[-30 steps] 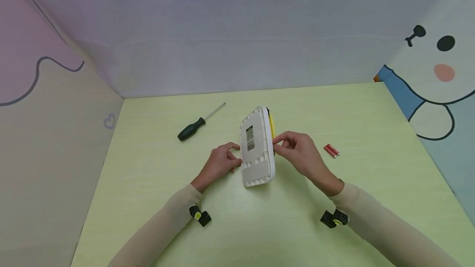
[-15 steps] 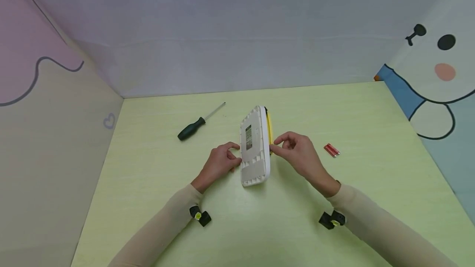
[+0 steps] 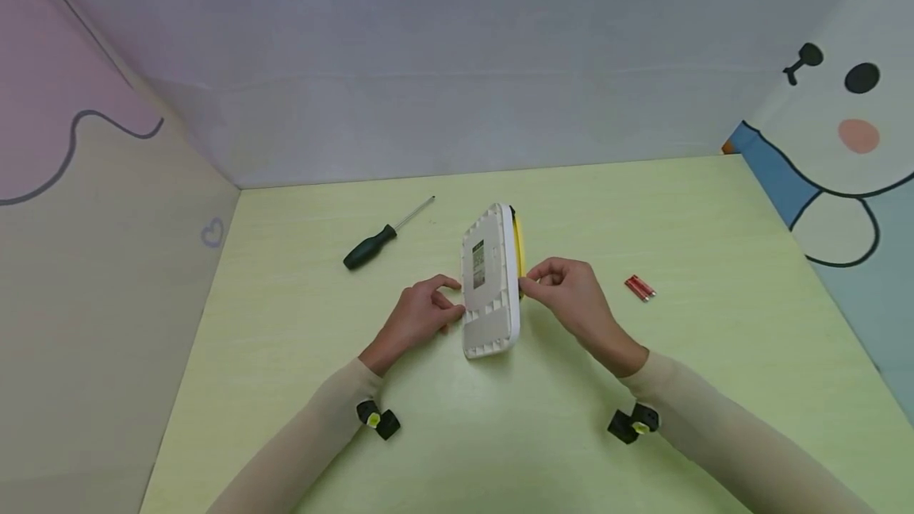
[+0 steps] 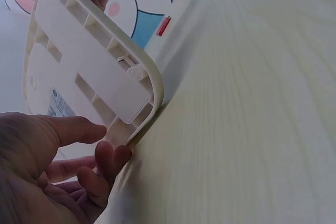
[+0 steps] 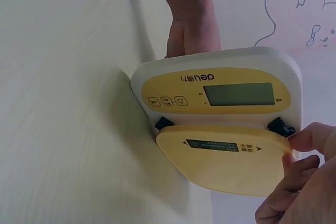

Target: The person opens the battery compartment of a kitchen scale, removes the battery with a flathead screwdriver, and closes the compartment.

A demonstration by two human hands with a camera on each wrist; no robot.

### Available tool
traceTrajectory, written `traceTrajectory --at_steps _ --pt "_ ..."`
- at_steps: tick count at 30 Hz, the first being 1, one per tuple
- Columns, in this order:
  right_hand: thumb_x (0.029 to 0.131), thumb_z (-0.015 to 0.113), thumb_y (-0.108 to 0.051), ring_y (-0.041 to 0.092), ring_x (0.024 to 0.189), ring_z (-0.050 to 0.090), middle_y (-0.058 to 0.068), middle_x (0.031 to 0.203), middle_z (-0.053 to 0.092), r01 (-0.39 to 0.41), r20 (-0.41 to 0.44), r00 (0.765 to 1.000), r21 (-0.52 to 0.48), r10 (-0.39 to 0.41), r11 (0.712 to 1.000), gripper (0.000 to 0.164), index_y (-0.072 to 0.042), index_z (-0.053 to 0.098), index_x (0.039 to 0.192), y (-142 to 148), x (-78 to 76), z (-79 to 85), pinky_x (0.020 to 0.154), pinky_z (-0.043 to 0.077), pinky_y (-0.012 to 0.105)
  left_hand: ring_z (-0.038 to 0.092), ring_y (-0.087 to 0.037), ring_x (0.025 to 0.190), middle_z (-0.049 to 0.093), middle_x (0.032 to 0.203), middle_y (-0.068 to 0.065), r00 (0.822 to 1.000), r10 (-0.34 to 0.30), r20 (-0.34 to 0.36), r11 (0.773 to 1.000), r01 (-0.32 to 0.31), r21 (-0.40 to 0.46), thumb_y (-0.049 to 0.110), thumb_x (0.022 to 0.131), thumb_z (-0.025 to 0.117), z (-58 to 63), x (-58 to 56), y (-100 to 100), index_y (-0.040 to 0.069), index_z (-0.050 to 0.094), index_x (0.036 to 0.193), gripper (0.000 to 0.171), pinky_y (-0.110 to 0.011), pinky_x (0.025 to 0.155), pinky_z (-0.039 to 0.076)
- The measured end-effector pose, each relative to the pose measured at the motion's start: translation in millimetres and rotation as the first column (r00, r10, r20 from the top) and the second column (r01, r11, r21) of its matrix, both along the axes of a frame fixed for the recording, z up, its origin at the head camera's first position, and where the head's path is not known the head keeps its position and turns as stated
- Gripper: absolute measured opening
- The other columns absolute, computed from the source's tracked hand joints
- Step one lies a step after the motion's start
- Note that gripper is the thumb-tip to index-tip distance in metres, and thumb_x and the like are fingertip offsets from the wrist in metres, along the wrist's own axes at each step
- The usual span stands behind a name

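Note:
A white kitchen scale (image 3: 493,284) with a yellow weighing platform (image 5: 231,166) stands tilted on its edge in the middle of the table. Its ribbed underside with a label faces left; the small screen (image 5: 239,94) and buttons show in the right wrist view. My left hand (image 3: 420,309) holds the left side by the rim, thumb and fingers at the underside. On the other side, my right hand (image 3: 571,292) pinches the platform's edge close beside a dark pad (image 5: 281,126) that sticks out between platform and base. Another dark pad (image 5: 164,123) sits at the opposite corner.
A screwdriver (image 3: 370,248) with a dark green handle lies at the back left of the table. Two red batteries (image 3: 639,288) lie side by side to the right of my right hand. A pale wall (image 3: 471,101) rises behind the table's far edge.
The scale has turned slightly so less of its right side shows. My right thumb and forefinger, parted half a second ago, have come together at the platform's edge. My left hand stays in place.

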State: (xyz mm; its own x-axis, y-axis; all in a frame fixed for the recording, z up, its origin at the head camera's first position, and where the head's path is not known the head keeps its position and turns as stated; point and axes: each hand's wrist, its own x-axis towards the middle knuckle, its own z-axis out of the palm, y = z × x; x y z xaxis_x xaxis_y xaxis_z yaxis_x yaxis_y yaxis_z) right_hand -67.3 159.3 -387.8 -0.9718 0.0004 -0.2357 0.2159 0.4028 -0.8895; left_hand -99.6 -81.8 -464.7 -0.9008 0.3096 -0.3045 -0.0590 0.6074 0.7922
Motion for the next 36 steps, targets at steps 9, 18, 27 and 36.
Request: traceTrajectory --at_steps 9,18,27,36 --pt "0.086 0.073 -0.023 0.016 0.063 0.044 0.003 0.066 0.058 0.009 0.035 0.999 -0.008 -0.008 1.000 0.023 -0.001 0.068 0.090 -5.4 0.3 3.7 0.055 0.035 0.026 0.065 -0.029 0.066 0.071 0.080 0.000 0.988 0.056 -0.143 0.976 -0.024 0.218 0.026 0.092 0.068 49.0 -3.3 10.7 0.014 0.069 0.091 0.012 -0.029 0.055 0.048" --pt "0.087 0.073 -0.025 0.014 0.060 0.042 0.001 0.064 0.058 -0.018 0.018 1.000 -0.022 0.018 1.000 0.024 -0.002 0.069 0.090 -10.3 1.4 5.1 0.054 0.035 0.026 0.057 -0.016 0.061 0.071 0.082 -0.005 0.996 0.014 -0.090 0.940 0.018 0.341 0.022 0.093 0.068 76.1 -5.0 30.0 0.009 0.071 0.094 0.014 -0.026 0.060 0.050" --pt "0.086 0.074 -0.026 0.013 0.060 0.042 0.001 0.064 0.057 -0.032 0.006 0.999 -0.023 0.032 0.999 0.024 -0.002 0.069 0.090 -10.8 1.3 6.2 0.054 0.034 0.026 0.052 -0.012 0.059 0.070 0.077 -0.006 0.999 0.011 -0.052 0.930 0.009 0.368 0.021 0.092 0.068 80.3 -5.1 36.7 0.006 0.072 0.092 0.015 -0.025 0.059 0.048" --pt "0.087 0.073 -0.033 0.012 0.060 0.040 -0.002 0.062 0.054 -0.045 0.010 0.999 -0.029 0.045 0.999 0.029 -0.005 0.071 0.092 -5.5 4.1 2.9 0.055 0.033 0.026 0.051 -0.012 0.056 0.067 0.074 -0.006 0.999 0.044 -0.007 0.932 -0.038 0.361 0.016 0.092 0.067 87.1 -3.9 40.0 0.004 0.071 0.090 0.013 -0.024 0.056 0.045"
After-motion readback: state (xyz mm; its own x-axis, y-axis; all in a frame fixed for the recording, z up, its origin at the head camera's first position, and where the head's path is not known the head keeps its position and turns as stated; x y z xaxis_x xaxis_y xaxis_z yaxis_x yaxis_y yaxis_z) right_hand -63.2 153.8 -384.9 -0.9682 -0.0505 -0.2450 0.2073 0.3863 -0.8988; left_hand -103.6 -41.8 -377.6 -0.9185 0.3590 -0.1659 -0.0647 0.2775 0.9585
